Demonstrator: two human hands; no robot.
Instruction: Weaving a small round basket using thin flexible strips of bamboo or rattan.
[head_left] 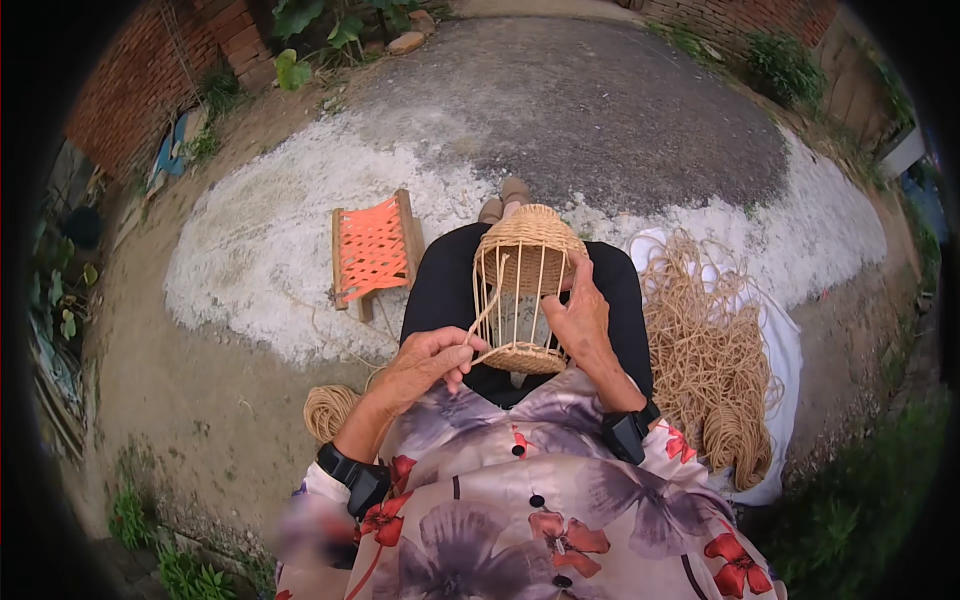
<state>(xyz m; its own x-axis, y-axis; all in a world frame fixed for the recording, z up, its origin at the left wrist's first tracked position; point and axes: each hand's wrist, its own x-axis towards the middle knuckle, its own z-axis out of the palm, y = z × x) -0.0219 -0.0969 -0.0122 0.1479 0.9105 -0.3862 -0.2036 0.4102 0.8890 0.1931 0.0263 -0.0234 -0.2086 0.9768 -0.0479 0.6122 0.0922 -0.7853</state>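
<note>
A partly woven basket (533,228) of tan cord rests between my thighs. Its far end and its near end (525,358) are closely woven, with bare upright strands spanning the gap between them. My left hand (438,357) pinches a loose tan cord (480,318) at the basket's near left side; that cord loops up along the strands. At the right side, my right hand (580,312) grips the basket, thumb across the outer strands and the other fingers partly hidden behind its wall.
A big tangle of tan cord (705,350) lies on a white cloth (785,400) to my right. A coil of cord (330,412) sits by my left forearm. Ahead on the left stands a low wooden stool (375,250) with orange webbing. Brick walls and plants edge the yard.
</note>
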